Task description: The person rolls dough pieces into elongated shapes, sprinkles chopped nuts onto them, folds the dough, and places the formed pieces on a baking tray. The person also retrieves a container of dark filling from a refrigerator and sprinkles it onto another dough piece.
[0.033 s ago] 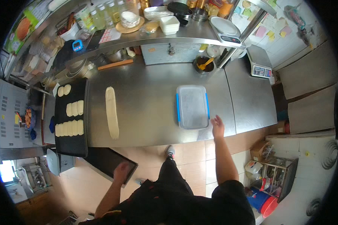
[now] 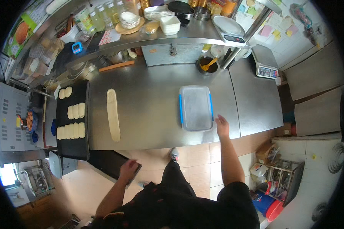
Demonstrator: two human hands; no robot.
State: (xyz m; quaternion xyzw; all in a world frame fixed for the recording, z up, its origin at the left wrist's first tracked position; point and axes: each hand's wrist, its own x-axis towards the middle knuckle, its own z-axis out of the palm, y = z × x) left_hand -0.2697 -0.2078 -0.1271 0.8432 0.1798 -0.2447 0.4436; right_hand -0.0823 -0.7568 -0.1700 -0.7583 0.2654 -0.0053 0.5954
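My right hand [image 2: 222, 126] hovers at the lower right corner of a clear storage box with a pale lid and blue side clips [image 2: 195, 108]. Its fingers are loosely apart, with nothing between them. Lower down on the left, my left hand [image 2: 127, 170] hangs above the floor in front of the table edge, fingers loosely stretched and empty, over a dark tray [image 2: 109, 164]. A long flat strip of dough [image 2: 113, 115] lies lengthwise on the steel table [image 2: 153, 103]. Left of it, a black baking tray [image 2: 72, 149] bears rows of pale dough pieces [image 2: 70, 131].
A rolling pin [image 2: 117, 66], a grey metal box [image 2: 173, 55] and a pot with a yellow spatula [image 2: 207, 66] stand along the back. Above runs a loaded shelf [image 2: 156, 41]. A scale [image 2: 265, 63] sits at the far right. A crate [image 2: 281, 179] stands on the floor.
My left hand has moved up and to the right, nearer the table edge. My right hand has hardly shifted, and the box and dough stay in place.
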